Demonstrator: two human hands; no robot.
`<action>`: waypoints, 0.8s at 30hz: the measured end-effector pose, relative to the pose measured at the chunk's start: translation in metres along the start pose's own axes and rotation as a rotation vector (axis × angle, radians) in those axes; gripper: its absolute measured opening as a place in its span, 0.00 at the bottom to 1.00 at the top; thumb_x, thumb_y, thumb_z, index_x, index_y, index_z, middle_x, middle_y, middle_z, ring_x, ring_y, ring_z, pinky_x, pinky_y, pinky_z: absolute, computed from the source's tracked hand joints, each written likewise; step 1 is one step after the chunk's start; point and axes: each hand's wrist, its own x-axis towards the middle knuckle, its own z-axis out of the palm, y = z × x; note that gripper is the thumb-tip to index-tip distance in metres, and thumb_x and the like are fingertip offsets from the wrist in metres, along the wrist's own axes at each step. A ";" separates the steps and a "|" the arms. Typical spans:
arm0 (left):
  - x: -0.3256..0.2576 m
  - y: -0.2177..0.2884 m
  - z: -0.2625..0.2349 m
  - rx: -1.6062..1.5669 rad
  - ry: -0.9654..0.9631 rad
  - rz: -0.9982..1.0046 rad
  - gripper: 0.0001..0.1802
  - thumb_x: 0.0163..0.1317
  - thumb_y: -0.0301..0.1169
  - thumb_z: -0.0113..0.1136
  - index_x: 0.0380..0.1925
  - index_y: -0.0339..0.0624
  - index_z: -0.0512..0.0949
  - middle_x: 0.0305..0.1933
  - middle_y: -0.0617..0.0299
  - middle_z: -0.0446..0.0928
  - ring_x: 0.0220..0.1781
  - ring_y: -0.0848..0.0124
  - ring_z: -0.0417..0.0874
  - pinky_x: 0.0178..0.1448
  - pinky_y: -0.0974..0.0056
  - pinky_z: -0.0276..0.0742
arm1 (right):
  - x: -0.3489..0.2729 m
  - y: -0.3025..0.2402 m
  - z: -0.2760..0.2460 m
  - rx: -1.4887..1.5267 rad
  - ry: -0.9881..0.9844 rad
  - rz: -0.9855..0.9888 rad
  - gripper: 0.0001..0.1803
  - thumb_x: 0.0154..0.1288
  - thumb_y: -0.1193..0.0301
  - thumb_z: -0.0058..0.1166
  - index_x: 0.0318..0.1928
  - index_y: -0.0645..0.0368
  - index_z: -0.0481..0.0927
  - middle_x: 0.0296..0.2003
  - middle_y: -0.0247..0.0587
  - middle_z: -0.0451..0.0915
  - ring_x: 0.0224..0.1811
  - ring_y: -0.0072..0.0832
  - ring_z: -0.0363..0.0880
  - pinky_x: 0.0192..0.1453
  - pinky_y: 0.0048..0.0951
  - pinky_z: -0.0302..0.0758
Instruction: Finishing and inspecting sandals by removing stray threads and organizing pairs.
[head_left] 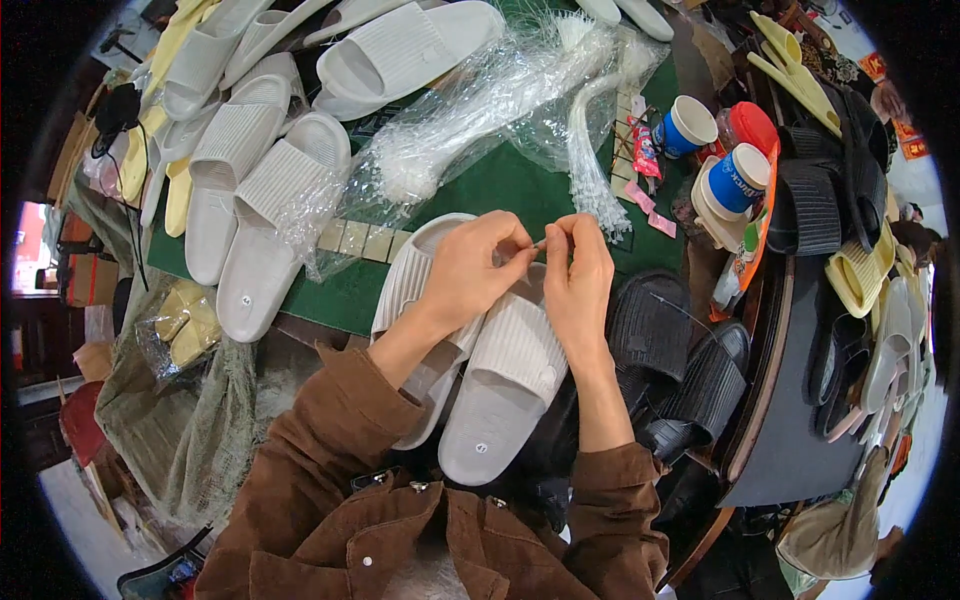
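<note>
Brown sleeves (330,470) framed 2 pale grey slippers (500,370) lying paired at the surface (500,185) edge; left hand (470,265) and right hand (578,275) each pinched a thin plastic tie (540,243), apparently binding them.

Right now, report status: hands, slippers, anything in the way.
Left hand and right hand pinching a thin tie together. Pale slipper pair beneath them. Black slippers alongside, not blocking.
</note>
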 end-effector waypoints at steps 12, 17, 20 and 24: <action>-0.001 -0.001 0.002 -0.017 0.049 -0.044 0.06 0.58 0.27 0.62 0.33 0.36 0.78 0.30 0.55 0.79 0.29 0.63 0.80 0.30 0.63 0.73 | -0.001 -0.004 0.000 -0.004 -0.054 -0.042 0.05 0.64 0.79 0.52 0.33 0.66 0.70 0.29 0.50 0.71 0.29 0.47 0.74 0.34 0.41 0.71; -0.001 0.002 0.001 -0.020 0.041 -0.024 0.05 0.57 0.26 0.61 0.32 0.36 0.78 0.30 0.56 0.79 0.29 0.63 0.80 0.30 0.63 0.72 | -0.001 -0.005 -0.001 -0.021 -0.059 -0.029 0.04 0.65 0.78 0.51 0.35 0.66 0.70 0.30 0.51 0.72 0.31 0.49 0.75 0.35 0.42 0.72; -0.001 0.004 0.001 -0.011 0.008 0.009 0.04 0.57 0.25 0.61 0.31 0.36 0.79 0.30 0.56 0.79 0.29 0.64 0.80 0.31 0.63 0.72 | -0.003 -0.002 -0.001 -0.042 0.005 -0.039 0.04 0.66 0.78 0.51 0.36 0.66 0.70 0.30 0.52 0.72 0.31 0.49 0.75 0.35 0.42 0.72; -0.001 0.005 0.000 0.000 -0.015 -0.061 0.04 0.57 0.26 0.62 0.30 0.36 0.79 0.30 0.57 0.80 0.30 0.65 0.80 0.32 0.64 0.73 | -0.001 0.000 -0.003 0.008 0.122 0.002 0.04 0.69 0.78 0.48 0.36 0.65 0.69 0.29 0.49 0.73 0.30 0.42 0.75 0.35 0.39 0.72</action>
